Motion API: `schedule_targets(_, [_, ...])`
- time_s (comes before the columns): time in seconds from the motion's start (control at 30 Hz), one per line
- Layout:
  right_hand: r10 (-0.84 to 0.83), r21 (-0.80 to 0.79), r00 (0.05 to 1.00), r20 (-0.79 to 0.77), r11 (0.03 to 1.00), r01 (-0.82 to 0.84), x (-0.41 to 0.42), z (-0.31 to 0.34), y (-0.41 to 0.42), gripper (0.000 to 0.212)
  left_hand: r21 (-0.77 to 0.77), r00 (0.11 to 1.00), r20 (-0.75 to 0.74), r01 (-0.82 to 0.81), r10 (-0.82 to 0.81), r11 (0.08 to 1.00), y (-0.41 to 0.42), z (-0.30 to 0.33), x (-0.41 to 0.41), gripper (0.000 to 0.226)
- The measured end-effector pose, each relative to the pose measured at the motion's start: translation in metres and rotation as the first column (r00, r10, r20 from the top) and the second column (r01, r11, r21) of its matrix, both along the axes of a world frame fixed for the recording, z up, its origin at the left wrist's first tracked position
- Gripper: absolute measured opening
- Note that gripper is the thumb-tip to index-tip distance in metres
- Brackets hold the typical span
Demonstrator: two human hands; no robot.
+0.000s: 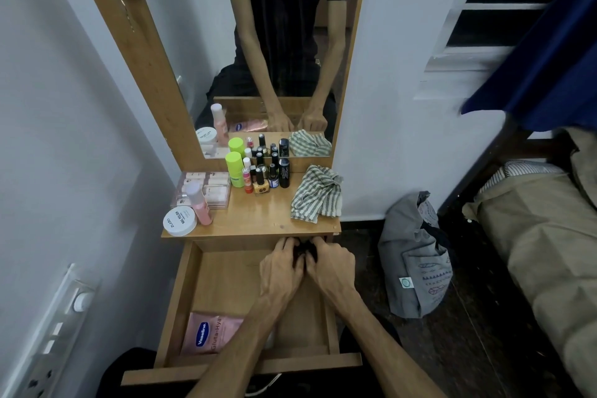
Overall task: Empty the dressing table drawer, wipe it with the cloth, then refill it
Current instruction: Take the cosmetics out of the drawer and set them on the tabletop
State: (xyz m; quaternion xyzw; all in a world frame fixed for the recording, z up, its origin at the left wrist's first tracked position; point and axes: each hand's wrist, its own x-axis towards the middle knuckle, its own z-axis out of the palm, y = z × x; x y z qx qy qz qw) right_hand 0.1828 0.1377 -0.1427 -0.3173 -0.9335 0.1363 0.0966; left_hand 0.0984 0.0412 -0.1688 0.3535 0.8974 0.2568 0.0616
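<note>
1. Both hands are seen in the head view reaching to the back right of the open drawer point(223, 281): the left hand point(281, 268) and right hand point(332, 265) are curled together round a small dark item between them; what it is cannot be told.
2. Emptying is judged nearly done. Bottles, jars and a clear box have been set out on the table point(258, 220), and the striped cloth point(318, 194) lies unused at its right end.
3. Left in the drawer is a pink sachet point(210, 334) at the front left. Wiping and refilling are not yet begun.
4. "Vaseline" and "Gluta-Hya" can be read on the sachet; "NAIL POLISH" is printed on the white jar point(179, 220).
</note>
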Motion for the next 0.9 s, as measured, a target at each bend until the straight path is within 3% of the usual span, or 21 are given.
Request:
schedule_targets(0.4, [-0.026, -0.063, 0.999, 0.034, 0.998, 0.028, -0.001, 0.008, -0.001, 0.029, 0.046, 1.0, -0.022, 0.013, -0.012, 0.999, -0.009, 0.0, -0.004, 0.032])
schedule_targets(0.9, [-0.04, -0.077, 0.976, -0.213, 0.997, 0.024, 0.0, 0.063, -0.038, 0.027, 0.264, 0.986, -0.16, 0.002, 0.041, 0.965, -0.066, 0.057, -0.019, 0.023])
